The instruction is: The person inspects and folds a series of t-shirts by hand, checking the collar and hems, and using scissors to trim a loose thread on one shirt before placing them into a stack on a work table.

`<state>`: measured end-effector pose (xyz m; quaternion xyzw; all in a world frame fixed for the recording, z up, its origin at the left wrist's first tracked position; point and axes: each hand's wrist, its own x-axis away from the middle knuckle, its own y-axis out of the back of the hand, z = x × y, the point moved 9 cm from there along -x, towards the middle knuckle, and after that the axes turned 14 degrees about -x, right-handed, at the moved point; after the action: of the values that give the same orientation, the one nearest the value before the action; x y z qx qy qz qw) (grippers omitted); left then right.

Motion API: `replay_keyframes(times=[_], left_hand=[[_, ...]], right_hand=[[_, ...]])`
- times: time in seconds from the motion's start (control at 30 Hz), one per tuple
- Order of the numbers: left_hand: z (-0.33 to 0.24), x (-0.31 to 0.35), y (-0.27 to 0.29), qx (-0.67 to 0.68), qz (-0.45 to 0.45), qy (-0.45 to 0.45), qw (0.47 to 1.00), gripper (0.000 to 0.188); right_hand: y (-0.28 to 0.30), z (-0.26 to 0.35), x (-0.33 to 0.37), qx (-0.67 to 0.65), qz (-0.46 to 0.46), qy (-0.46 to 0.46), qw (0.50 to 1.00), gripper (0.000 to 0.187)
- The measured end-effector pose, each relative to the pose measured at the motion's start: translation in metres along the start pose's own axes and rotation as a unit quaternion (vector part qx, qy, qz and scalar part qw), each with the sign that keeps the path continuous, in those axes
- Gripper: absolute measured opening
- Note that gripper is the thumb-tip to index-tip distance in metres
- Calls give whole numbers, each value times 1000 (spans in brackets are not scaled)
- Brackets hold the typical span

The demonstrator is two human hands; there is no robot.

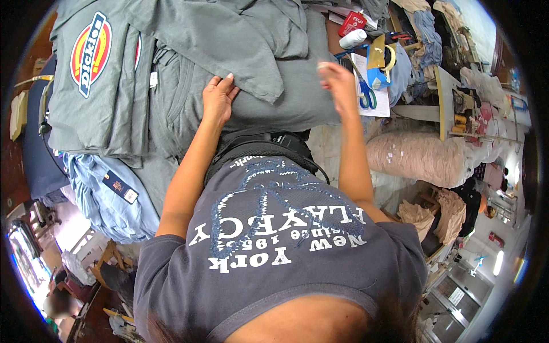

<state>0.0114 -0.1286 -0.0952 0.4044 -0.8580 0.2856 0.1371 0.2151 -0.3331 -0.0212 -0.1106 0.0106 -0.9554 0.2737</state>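
Grey T-shirts [211, 34] lie spread and stacked on the work surface in front of me. My left hand [218, 98] is at the near edge of the top shirt, its fingers curled and closed on the cloth beside a pointed sleeve-like corner [269, 86]. Over the right end of the pile, my right hand [338, 86] is raised and somewhat blurred. Its fingers are bent together, and anything between them is too small to make out. At the left, another grey shirt [111, 108] shows a large red, yellow and blue emblem [90, 54].
Right of the pile are blue-handled scissors [367, 94] on paper, a tape dispenser [377, 78], a white bottle [353, 39] and a red container [351, 23]. Light blue garments [111, 194] hang at the left. A big plastic-wrapped bundle [416, 160] lies at the right.
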Motion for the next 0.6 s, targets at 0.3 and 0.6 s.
replay_keyframes(times=[0.3, 0.6], left_hand=[[4, -4, 3, 15, 1, -2, 1000, 11], [3, -4, 4, -2, -6, -11, 1000, 10]], right_hand=[[-172, -22, -16, 177, 208, 30, 962, 62], [-182, -31, -18, 356, 164, 80, 917, 49]])
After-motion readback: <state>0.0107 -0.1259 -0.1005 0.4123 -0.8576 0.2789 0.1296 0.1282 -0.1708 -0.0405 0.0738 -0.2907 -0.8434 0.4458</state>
